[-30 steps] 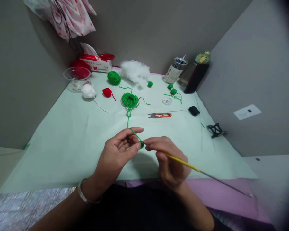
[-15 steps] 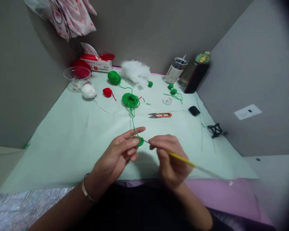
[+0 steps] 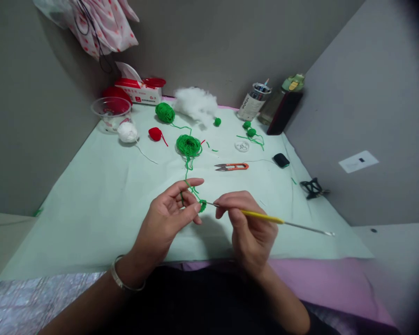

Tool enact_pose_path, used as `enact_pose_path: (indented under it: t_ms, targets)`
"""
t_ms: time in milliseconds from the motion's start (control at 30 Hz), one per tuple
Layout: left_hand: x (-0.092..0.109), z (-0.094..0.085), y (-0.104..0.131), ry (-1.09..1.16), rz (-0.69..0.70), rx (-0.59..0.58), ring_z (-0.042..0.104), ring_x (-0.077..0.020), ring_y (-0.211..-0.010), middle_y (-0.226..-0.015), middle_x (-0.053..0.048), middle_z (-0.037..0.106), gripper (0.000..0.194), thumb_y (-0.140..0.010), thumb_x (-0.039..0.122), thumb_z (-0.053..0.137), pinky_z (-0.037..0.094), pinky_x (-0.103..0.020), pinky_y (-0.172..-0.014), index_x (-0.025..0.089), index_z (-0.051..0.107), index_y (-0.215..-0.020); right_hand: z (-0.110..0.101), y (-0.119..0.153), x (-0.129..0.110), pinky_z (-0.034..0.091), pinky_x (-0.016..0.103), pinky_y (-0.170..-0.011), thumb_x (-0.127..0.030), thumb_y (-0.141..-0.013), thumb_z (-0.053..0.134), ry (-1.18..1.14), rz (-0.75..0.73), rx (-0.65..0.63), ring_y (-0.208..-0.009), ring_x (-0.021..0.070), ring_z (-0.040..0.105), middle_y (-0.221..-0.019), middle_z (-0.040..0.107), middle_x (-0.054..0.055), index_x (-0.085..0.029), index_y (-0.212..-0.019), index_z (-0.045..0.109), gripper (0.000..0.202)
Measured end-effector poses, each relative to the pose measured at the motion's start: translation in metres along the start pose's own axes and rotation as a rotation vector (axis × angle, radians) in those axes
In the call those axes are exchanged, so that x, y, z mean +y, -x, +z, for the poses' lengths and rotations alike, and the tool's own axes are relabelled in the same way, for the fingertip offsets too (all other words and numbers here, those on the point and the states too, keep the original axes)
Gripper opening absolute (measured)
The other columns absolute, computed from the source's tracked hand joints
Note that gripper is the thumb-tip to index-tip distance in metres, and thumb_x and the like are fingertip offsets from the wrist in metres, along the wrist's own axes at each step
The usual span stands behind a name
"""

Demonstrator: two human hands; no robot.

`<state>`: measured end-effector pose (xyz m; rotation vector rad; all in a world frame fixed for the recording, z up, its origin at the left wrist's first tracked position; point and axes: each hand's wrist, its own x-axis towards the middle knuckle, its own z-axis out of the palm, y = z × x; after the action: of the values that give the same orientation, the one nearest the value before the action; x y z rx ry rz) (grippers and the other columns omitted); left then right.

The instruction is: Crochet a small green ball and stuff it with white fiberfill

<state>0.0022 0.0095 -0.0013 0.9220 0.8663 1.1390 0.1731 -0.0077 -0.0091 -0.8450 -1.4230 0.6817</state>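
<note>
My left hand (image 3: pixel 172 211) pinches a small green crochet piece (image 3: pixel 203 205) between thumb and fingers, its index finger stretched out above. Green yarn (image 3: pixel 186 170) crosses the raised index finger and leads back to a loose green coil (image 3: pixel 189 146). A double-ended crochet hook with a yellow grip (image 3: pixel 261 216) lies in my right hand (image 3: pixel 249 228), held like a pen. The hook's left tip meets the crochet piece; its other metal end points right, over the cloth.
Orange thread snips (image 3: pixel 232 166) lie beyond my hands. Farther back are a green yarn ball (image 3: pixel 165 112), red piece (image 3: pixel 155 134), white yarn ball (image 3: pixel 127 132), stuffing (image 3: pixel 195 104), pen can (image 3: pixel 254 101) and bottle (image 3: pixel 289 95). At right are a black case (image 3: pixel 281 160) and black stand (image 3: pixel 312 188).
My left hand has turned, its fingers now more spread with the yarn farther left across them. The hook has swung slightly and is no longer blurred. Things on the table stay put.
</note>
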Motion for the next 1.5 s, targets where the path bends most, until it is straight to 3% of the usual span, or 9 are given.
enact_pose_path:
  t_ms: [167, 267, 467, 667, 800, 933, 1033, 1267, 1500]
  targets:
    - [0.000, 0.001, 0.001, 0.017, 0.001, -0.011, 0.065, -0.0073, -0.068, -0.079, 0.004, 0.064, 0.027, -0.089, 0.021, 0.080, 0.055, -0.019, -0.070, 0.026, 0.081, -0.116, -0.002, -0.006, 0.005, 0.052, 0.028, -0.060, -0.026, -0.106, 0.060, -0.336, 0.217, 0.030, -0.066, 0.0108, 0.063, -0.090, 0.072, 0.002, -0.024, -0.099, 0.080, 0.022]
    - [-0.001, 0.002, 0.000, 0.044, -0.008, -0.044, 0.067, -0.0090, -0.073, -0.083, 0.003, 0.067, 0.029, -0.088, 0.021, 0.081, 0.057, -0.019, -0.071, 0.028, 0.081, -0.117, 0.002, -0.007, 0.007, 0.056, 0.028, -0.064, -0.027, -0.104, 0.063, -0.343, 0.213, -0.011, -0.072, 0.0123, 0.067, -0.096, 0.074, 0.003, -0.025, -0.101, 0.081, 0.018]
    - [-0.008, 0.006, 0.000, 0.079, -0.035, -0.051, 0.069, -0.0113, -0.085, -0.090, 0.000, 0.073, 0.032, -0.086, 0.024, 0.085, 0.056, -0.021, -0.083, 0.027, 0.081, -0.118, 0.013, -0.003, 0.004, 0.059, 0.029, -0.066, -0.019, -0.104, 0.061, -0.119, 0.099, 0.002, -0.073, 0.0124, 0.067, -0.098, 0.074, 0.003, -0.028, -0.107, 0.081, 0.022]
    - [-0.005, 0.012, -0.002, 0.394, -0.231, -0.047, 0.060, -0.0099, -0.075, -0.086, -0.001, 0.067, 0.043, -0.078, 0.024, 0.088, 0.054, -0.020, -0.072, 0.021, 0.080, -0.120, 0.013, 0.008, 0.011, 0.065, 0.035, -0.074, -0.014, -0.096, 0.070, 0.375, -0.237, -0.002, -0.097, 0.0216, 0.072, -0.112, 0.073, 0.005, -0.037, -0.128, 0.077, 0.040]
    - [0.000, 0.009, -0.005, 0.458, -0.283, -0.025, 0.047, -0.0059, -0.063, -0.078, 0.002, 0.057, 0.036, -0.078, 0.020, 0.086, 0.050, -0.018, -0.063, 0.016, 0.083, -0.113, 0.005, 0.004, 0.008, 0.061, 0.036, -0.069, -0.017, -0.101, 0.063, 0.168, -0.055, 0.049, -0.081, 0.0191, 0.070, -0.093, 0.073, 0.005, -0.029, -0.112, 0.081, 0.025]
    - [-0.003, 0.008, -0.005, 0.358, -0.192, -0.015, 0.057, -0.0105, -0.074, -0.081, 0.000, 0.063, 0.025, -0.079, 0.021, 0.086, 0.053, -0.022, -0.074, 0.017, 0.084, -0.103, 0.004, -0.005, 0.004, 0.055, 0.031, -0.059, -0.026, -0.104, 0.061, -0.159, 0.130, 0.080, -0.065, 0.0134, 0.063, -0.090, 0.071, 0.004, -0.024, -0.100, 0.080, 0.019]
    - [-0.006, 0.009, -0.002, 0.244, -0.133, -0.030, 0.063, -0.0150, -0.086, -0.087, -0.002, 0.070, 0.023, -0.082, 0.022, 0.085, 0.052, -0.027, -0.085, 0.020, 0.083, -0.104, 0.007, -0.006, 0.006, 0.057, 0.030, -0.063, -0.026, -0.102, 0.065, -0.218, 0.152, 0.008, -0.073, 0.0136, 0.066, -0.098, 0.074, 0.004, -0.025, -0.101, 0.081, 0.016]
    - [-0.006, 0.005, 0.001, 0.147, -0.110, -0.044, 0.065, -0.0193, -0.097, -0.096, -0.004, 0.068, 0.035, -0.083, 0.025, 0.086, 0.051, -0.033, -0.095, 0.021, 0.080, -0.117, 0.006, -0.005, 0.013, 0.057, 0.029, -0.065, -0.028, -0.104, 0.062, -0.279, 0.218, 0.019, -0.070, 0.0127, 0.067, -0.099, 0.076, 0.004, -0.024, -0.102, 0.079, 0.017]
    - [-0.004, 0.004, 0.002, 0.110, -0.083, -0.037, 0.062, -0.0149, -0.087, -0.089, 0.000, 0.064, 0.024, -0.086, 0.027, 0.084, 0.053, -0.028, -0.087, 0.025, 0.083, -0.110, 0.005, -0.011, 0.008, 0.059, 0.027, -0.062, -0.033, -0.106, 0.060, -0.386, 0.247, 0.009, -0.067, 0.0128, 0.070, -0.092, 0.077, 0.004, -0.022, -0.097, 0.075, 0.021]
